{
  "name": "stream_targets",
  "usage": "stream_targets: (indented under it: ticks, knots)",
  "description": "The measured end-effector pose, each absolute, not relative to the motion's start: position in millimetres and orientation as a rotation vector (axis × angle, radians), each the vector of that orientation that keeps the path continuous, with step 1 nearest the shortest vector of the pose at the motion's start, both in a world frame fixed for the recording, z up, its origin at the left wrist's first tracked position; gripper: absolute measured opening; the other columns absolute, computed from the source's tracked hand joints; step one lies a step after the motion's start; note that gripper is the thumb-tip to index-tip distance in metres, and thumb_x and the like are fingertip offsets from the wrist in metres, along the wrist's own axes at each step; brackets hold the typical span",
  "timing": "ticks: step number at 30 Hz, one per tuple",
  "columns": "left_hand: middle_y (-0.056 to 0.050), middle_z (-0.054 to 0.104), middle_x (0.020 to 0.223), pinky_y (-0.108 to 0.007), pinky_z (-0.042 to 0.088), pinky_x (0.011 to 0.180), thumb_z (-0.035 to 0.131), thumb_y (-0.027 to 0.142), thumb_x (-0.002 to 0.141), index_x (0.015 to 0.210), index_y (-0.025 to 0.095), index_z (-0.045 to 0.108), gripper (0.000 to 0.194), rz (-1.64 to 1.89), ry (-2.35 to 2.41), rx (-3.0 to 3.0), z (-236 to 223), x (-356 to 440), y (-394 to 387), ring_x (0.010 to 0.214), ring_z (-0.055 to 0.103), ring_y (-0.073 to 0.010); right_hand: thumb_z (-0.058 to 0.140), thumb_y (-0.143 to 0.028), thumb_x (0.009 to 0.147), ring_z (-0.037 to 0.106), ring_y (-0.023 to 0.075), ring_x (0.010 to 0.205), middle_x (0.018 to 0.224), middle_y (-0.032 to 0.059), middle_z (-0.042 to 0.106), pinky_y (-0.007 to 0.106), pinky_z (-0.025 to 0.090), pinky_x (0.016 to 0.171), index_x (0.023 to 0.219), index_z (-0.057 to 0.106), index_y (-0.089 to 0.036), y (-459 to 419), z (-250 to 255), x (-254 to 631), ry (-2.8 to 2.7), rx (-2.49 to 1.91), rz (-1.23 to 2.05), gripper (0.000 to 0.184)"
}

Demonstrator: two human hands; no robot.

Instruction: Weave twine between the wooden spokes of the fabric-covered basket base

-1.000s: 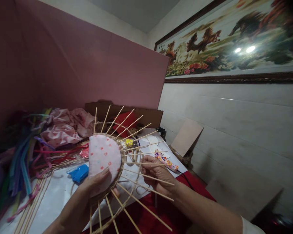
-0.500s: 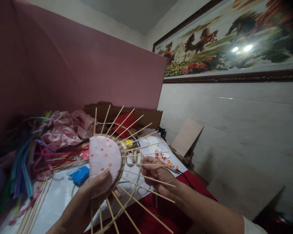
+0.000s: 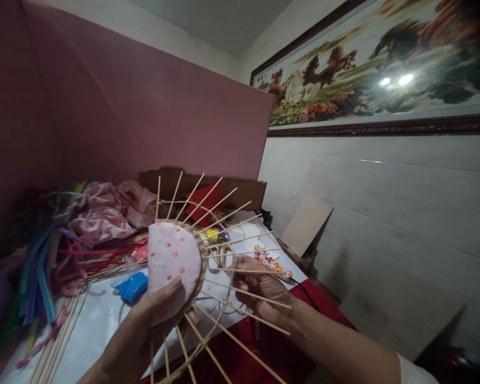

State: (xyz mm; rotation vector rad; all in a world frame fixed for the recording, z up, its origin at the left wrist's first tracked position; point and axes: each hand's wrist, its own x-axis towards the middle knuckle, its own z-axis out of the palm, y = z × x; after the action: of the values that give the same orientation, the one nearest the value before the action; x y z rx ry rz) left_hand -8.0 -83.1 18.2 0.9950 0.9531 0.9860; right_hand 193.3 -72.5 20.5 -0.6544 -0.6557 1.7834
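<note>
A half-round base [image 3: 174, 253] covered in pale pink cloth with small red prints is held up over the table. Thin wooden sticks [image 3: 248, 341] fan out from its curved edge, which is wound with twine. My left hand [image 3: 166, 301] grips the lower part, thumb on the cloth and fingers behind. A loose length of twine [image 3: 225, 304] arcs across the sticks. My right hand [image 3: 260, 282] pinches this twine among the sticks at the right; its fingertips are partly hidden.
On the white tabletop [image 3: 92, 309] lie scissors [image 3: 221, 257], a blue packet [image 3: 131, 287], several loose sticks [image 3: 60, 336] and a patterned glue gun-like tool [image 3: 272, 262] with a black cord. Crumpled pink cloth [image 3: 104, 213] and coloured fuzzy strips [image 3: 38, 277] pile at the left. Cardboard [image 3: 244, 194] stands behind.
The base with its sticks has shifted very slightly to the right. Both hands keep their hold and nearly the same place.
</note>
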Motion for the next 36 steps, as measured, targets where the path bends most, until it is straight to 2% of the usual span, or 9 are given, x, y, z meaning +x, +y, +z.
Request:
stream_targets:
  ticks: [6, 10, 15, 21, 24, 28, 31, 33, 36]
  knots:
    - [-0.01, 0.067, 0.046, -0.024, 0.038, 0.044, 0.058, 0.044, 0.072, 0.057, 0.011, 0.07, 0.038, 1.01, 0.895, 0.978, 21.0, -7.5, -85.8, 0.045, 0.056, -0.0174, 0.072, -0.01, 0.059, 0.047, 0.0031, 0.04, 0.054, -0.0064, 0.057, 0.011, 0.03, 0.036, 0.069, 0.049, -0.017, -72.6, 19.3, 193.3, -0.618, -0.633, 1.801, 0.027]
    - [-0.008, 0.068, 0.05, -0.025, 0.044, 0.051, 0.061, 0.038, 0.072, 0.062, 0.012, 0.071, 0.03, 1.056, 0.854, 0.87, 24.9, -5.4, -91.6, 0.051, 0.058, -0.0174, 0.072, -0.008, 0.06, 0.051, 0.0043, 0.042, 0.058, -0.0049, 0.06, 0.012, 0.036, 0.039, 0.072, 0.051, -0.017, -69.9, 15.4, 193.3, -0.601, -0.622, 1.799, 0.026]
    - [-0.007, 0.068, 0.053, -0.025, 0.047, 0.052, 0.066, 0.035, 0.068, 0.064, 0.013, 0.072, 0.022, 1.104, 0.832, 0.859, 24.5, -5.3, -92.4, 0.053, 0.059, -0.0183, 0.069, -0.009, 0.062, 0.049, 0.0041, 0.042, 0.056, -0.0045, 0.059, 0.013, 0.034, 0.039, 0.071, 0.054, -0.015, -69.9, 14.5, 192.3, -0.616, -0.598, 1.816, 0.019]
    - [-0.012, 0.067, 0.046, -0.022, 0.043, 0.045, 0.061, 0.037, 0.073, 0.06, 0.009, 0.071, 0.032, 1.018, 0.904, 0.946, 24.5, -6.4, -87.3, 0.043, 0.057, -0.0155, 0.073, -0.017, 0.062, 0.046, 0.0039, 0.044, 0.054, -0.0061, 0.056, 0.014, 0.036, 0.042, 0.072, 0.057, -0.016, -66.9, 13.6, 189.6, -0.662, -0.594, 1.8, 0.019]
    - [-0.01, 0.068, 0.046, -0.024, 0.043, 0.044, 0.065, 0.037, 0.068, 0.065, 0.011, 0.071, 0.026, 1.054, 0.924, 0.911, 23.2, -5.5, -87.1, 0.044, 0.058, -0.0178, 0.068, -0.027, 0.073, 0.052, 0.0076, 0.049, 0.065, -0.002, 0.061, 0.019, 0.041, 0.046, 0.081, 0.06, -0.017, -68.6, 13.6, 193.9, -0.784, -0.687, 1.703, 0.016]
    - [-0.01, 0.067, 0.046, -0.026, 0.042, 0.043, 0.064, 0.04, 0.067, 0.071, 0.013, 0.068, 0.028, 1.082, 0.895, 0.95, 18.6, -5.3, -88.3, 0.045, 0.059, -0.0203, 0.055, -0.031, 0.087, 0.06, 0.0139, 0.076, 0.095, 0.005, 0.062, 0.029, 0.051, 0.065, 0.101, 0.058, -0.015, -84.8, 20.7, 202.4, -0.861, -0.719, 1.664, 0.021]
    - [-0.011, 0.067, 0.048, -0.027, 0.041, 0.042, 0.062, 0.04, 0.068, 0.076, 0.012, 0.067, 0.03, 1.09, 0.875, 0.97, 15.8, -5.9, -88.7, 0.048, 0.061, -0.0221, 0.067, -0.025, 0.077, 0.06, 0.0127, 0.074, 0.09, 0.0033, 0.063, 0.026, 0.049, 0.067, 0.094, 0.06, -0.018, -92.7, 25.4, 203.0, -0.88, -0.717, 1.669, 0.02]
    - [-0.01, 0.067, 0.049, -0.027, 0.041, 0.041, 0.063, 0.04, 0.066, 0.075, 0.012, 0.066, 0.03, 1.099, 0.865, 0.963, 16.2, -5.8, -89.0, 0.048, 0.061, -0.0231, 0.077, -0.019, 0.065, 0.057, 0.0089, 0.061, 0.074, -0.0004, 0.062, 0.021, 0.045, 0.058, 0.08, 0.061, -0.017, -89.9, 25.8, 200.3, -0.886, -0.716, 1.684, 0.022]
    - [-0.01, 0.066, 0.046, -0.027, 0.04, 0.04, 0.067, 0.041, 0.062, 0.075, 0.011, 0.066, 0.032, 1.097, 0.88, 0.964, 20.6, -5.0, -90.5, 0.046, 0.06, -0.023, 0.079, -0.022, 0.061, 0.047, 0.0038, 0.047, 0.062, -0.0032, 0.056, 0.016, 0.036, 0.046, 0.068, 0.057, -0.014, -79.0, 24.1, 196.7, -0.943, -0.687, 1.68, 0.025]
